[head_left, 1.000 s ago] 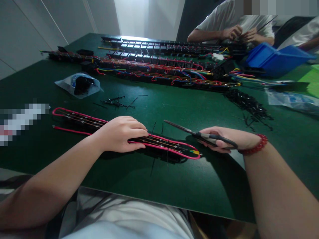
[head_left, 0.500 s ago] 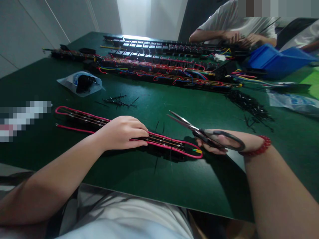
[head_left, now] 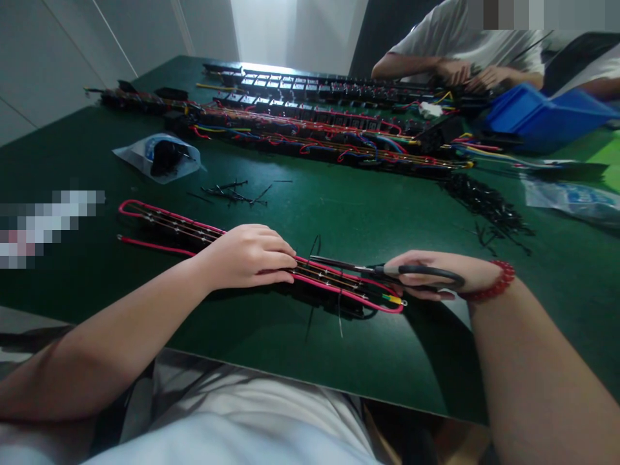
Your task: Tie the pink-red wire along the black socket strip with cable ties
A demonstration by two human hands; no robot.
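A long black socket strip (head_left: 169, 229) lies on the green table, its metal rails edged by a looped red wire (head_left: 159, 247). My left hand (head_left: 252, 255) lies over the strip's middle, fingers curled round it. In my right hand (head_left: 431, 259) is a pair of black-handled scissors (head_left: 346, 265). The blades point left along the strip's far edge, beside the upright tail of a thin black cable tie (head_left: 317, 244). Another cable tie tail (head_left: 340, 320) hangs off the near edge. A yellow-green wire end with a ring terminal (head_left: 394, 300) shows at the strip's right end.
Cut black tie pieces (head_left: 232, 194) lie beyond the strip, near a plastic bag (head_left: 165, 158). A heap of black ties (head_left: 484, 200) sits at right. Long wired strips (head_left: 310, 132) span the back. A co-worker's hands (head_left: 469, 74) are near a blue bin (head_left: 547, 113).
The scissors have swung down and left onto the strip's far edge, and their blades look closer together. My left hand and the strip have shifted slightly right in view.
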